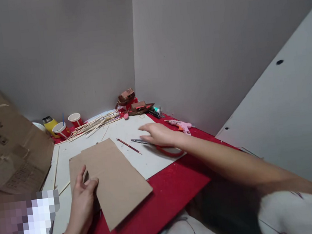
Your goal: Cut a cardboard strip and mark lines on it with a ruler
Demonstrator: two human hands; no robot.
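My left hand (pixel 82 198) is at the left edge of a brown cardboard sheet (pixel 121 184), its thumb over the top face and its fingers partly hidden. A second cardboard piece (pixel 74 167) lies partly beneath that sheet. My right hand (pixel 159 133) reaches over a pair of scissors (pixel 170 153) with red handles, its fingers stretched forward and apart. The scissors' metal blades point left, and the hand covers their middle. Between the cardboard and the scissors lies a dark red pencil (pixel 129 146).
A pink glue gun (pixel 182 126) lies right of the scissors. Thin wooden sticks (pixel 97 123), paper cups (pixel 75 119) and a yellow bottle (pixel 50 125) stand or lie at the back. Brown model pieces (pixel 138 107) sit in the corner. A large cardboard box (pixel 6 141) stands left.
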